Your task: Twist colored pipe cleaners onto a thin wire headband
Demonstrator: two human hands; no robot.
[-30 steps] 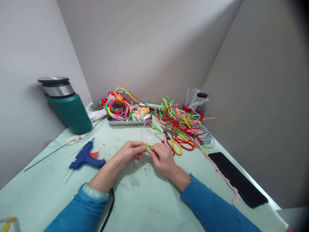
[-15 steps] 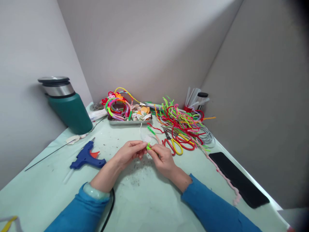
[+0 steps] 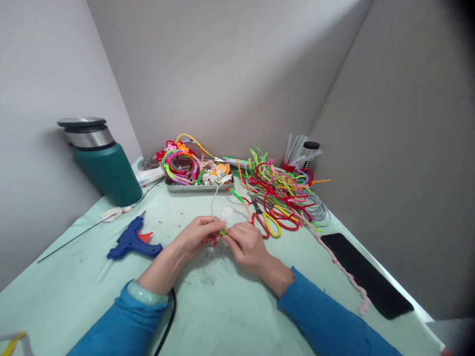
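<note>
Over the middle of the table my left hand and my right hand meet, fingertips almost touching. Between them is a short bit of bright green pipe cleaner, pinched from both sides. A thin pale wire curves up from the left fingertips. Behind the right hand a green and pink pipe cleaner with a red tip sticks up; whether it joins the pinched piece is hidden. A small clear disc lies just beyond the fingers.
Left stand a green flask and a blue glue gun. A metal tray of headbands and scraps sits behind. To the right are scissors, a heap of pipe cleaners and a black phone.
The fingertips and the green pipe cleaner have shifted slightly left. My right hand has turned more knuckles-up. The pale wire and the green and pink pipe cleaner have swung a little.
</note>
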